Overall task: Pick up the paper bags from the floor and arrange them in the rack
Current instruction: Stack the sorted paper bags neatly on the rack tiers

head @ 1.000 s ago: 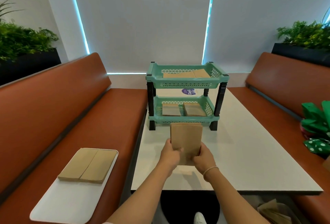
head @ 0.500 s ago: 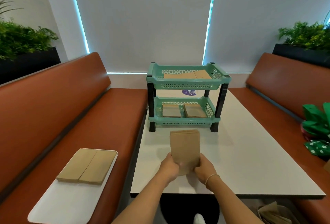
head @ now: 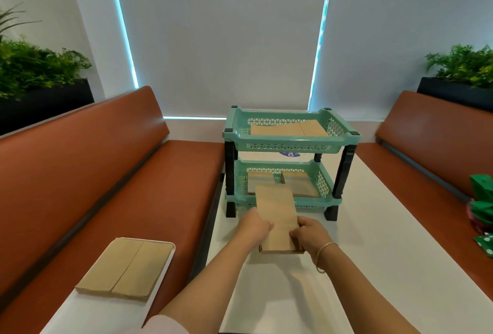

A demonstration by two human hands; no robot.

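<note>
Brown paper bag (head: 277, 216), flat and uncreased, is held just above the white surface (head: 373, 267) with its long axis pointing away toward the green two-tier rack (head: 290, 141). Left hand (head: 254, 227) and right hand (head: 309, 232) grip its near side edges, its far end overlapping the rack's lower tier.

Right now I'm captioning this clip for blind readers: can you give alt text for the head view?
Two hands, left hand and right hand, grip a flat brown paper bag over a white table, in front of a two-tier teal rack with bags lying on both shelves. More bags lie on a white tray on the left orange bench.
</note>
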